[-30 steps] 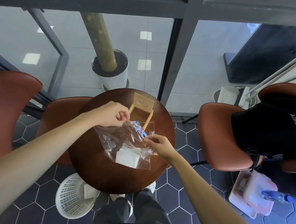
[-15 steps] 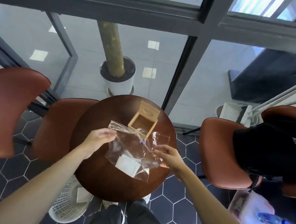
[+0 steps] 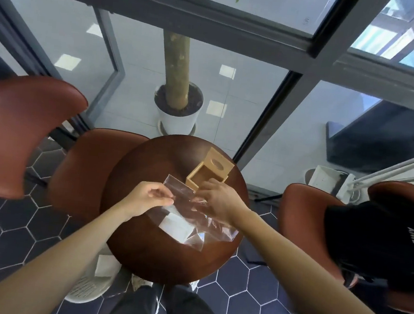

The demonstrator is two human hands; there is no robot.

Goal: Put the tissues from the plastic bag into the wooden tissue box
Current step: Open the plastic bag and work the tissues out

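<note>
Head view. Landmark: wooden tissue box (image 3: 208,174), standing open at the far side of the round table (image 3: 146,252), its lid with an oval slot tilted up behind it.

Plastic bag (image 3: 196,218) lies just on the near side of the box, its mouth toward the box. Tissues (image 3: 176,226) — a flat white folded stack — are inside the bag, nearer the person than the box, toward the bag's closed end.

Left hand (image 3: 146,198), near-left of the box: thumb and forefinger pressed together on the bag's upper edge, pinching the film. Right hand (image 3: 218,201), just in front of the box: fingers at or inside the bag mouth; whether they close on anything — cannot tell.

Handling, judged: bag is thin, limp, slippery, and will collapse unless the mouth is held apart. Tissues are light and soft, and crumple or separate easily. Best hold: the whole stack pinched flat across its short edge, not a single sheet.
</note>
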